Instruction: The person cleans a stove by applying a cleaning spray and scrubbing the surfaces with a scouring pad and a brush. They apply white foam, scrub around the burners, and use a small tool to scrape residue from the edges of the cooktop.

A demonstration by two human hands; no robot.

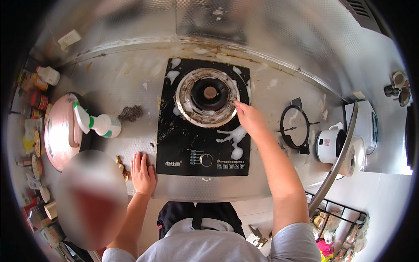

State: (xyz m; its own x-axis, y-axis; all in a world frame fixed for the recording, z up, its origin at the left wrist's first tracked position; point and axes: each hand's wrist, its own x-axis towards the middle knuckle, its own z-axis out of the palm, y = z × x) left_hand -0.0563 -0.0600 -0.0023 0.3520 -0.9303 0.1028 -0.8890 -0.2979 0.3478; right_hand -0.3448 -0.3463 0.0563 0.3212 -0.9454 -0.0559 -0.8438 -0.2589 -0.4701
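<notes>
My right hand (249,118) is at the right edge of the burner's metal drip ring (183,108), fingers closed together; a small object may be pinched at the fingertips, too small to make out. My left hand (142,175) rests flat on the metal counter (196,190), beside the left front corner of the black gas stove (176,147). White foam (237,152) lies in patches on the stove. The drip ring is stained brown around the black burner (209,93). A steel wool pad (131,113) lies left of the stove, near a white spray bottle (106,125) with a green and white trigger.
A pink-lidded appliance (60,131) and several jars and bottles stand at the left. Brown scraps (122,168) lie near my left hand. Right of the stove is a black pot support (284,131), then a white electric pot (327,145). A grimy metal backsplash (209,26) rises behind.
</notes>
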